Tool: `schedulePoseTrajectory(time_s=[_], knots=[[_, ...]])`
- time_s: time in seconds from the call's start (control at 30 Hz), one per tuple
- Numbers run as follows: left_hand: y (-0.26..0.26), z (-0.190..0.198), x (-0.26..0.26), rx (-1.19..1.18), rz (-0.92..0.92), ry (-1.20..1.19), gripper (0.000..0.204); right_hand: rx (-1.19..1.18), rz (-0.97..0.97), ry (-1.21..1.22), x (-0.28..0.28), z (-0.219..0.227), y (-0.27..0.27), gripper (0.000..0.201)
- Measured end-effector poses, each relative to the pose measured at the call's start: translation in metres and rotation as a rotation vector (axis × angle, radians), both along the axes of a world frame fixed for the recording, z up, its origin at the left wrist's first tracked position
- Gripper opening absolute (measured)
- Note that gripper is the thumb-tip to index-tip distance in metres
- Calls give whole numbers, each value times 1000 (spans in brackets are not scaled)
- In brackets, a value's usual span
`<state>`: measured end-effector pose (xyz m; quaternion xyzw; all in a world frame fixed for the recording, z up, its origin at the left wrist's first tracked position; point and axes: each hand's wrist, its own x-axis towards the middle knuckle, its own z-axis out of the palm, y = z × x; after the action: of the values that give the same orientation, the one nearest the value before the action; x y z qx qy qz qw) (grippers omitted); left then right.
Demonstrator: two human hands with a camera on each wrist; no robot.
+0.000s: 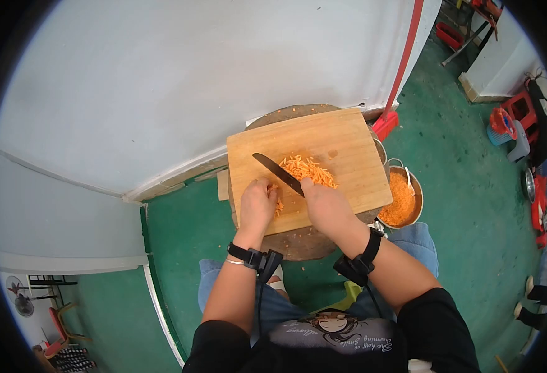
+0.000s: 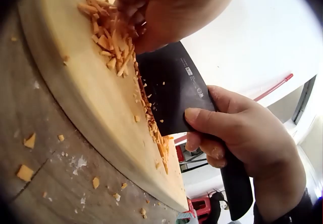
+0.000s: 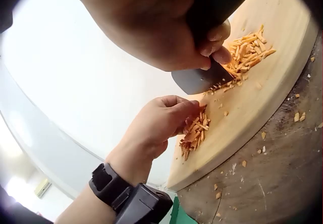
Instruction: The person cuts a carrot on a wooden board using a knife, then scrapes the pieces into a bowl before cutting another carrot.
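A wooden cutting board (image 1: 354, 143) lies on a round wooden block. My right hand (image 1: 330, 208) grips the black handle of a cleaver (image 2: 174, 90), its thumb along the blade near the handle. The dark blade stands on edge against the board, pointing away and to the left. Right of the blade is a pile of orange carrot strips (image 1: 307, 169). On its left, the curled fingers of my left hand (image 1: 258, 205) pinch at a smaller heap of carrot strips (image 3: 194, 135), partly hiding it. Carrot crumbs run along the cutting edge in the left wrist view.
Beneath the board, the round block (image 1: 298, 245) carries scattered carrot bits. A metal pot (image 1: 418, 208) of finely chopped orange food stands right of it. The white wall (image 1: 161, 81) rises close behind, with a red dustpan (image 1: 385, 126) beside it. A red stool (image 1: 522, 110) stands far right.
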<state>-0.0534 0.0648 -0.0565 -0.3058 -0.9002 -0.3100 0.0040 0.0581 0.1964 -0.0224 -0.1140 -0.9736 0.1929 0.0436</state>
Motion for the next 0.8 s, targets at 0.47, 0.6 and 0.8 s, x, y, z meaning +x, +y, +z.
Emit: schedulePoseTrajectory(time_s=[0.47, 0.6, 0.8], knots=[[4, -1, -3, -24, -43, -1, 6, 23, 23, -41, -8, -2, -21, 12], [4, -1, 0, -34, -35, 23, 5, -28, 29, 35, -12, -8, -16, 11], [-2, -2, 1, 34, -77, 15, 8, 9, 45, 14, -6, -2, -14, 9]])
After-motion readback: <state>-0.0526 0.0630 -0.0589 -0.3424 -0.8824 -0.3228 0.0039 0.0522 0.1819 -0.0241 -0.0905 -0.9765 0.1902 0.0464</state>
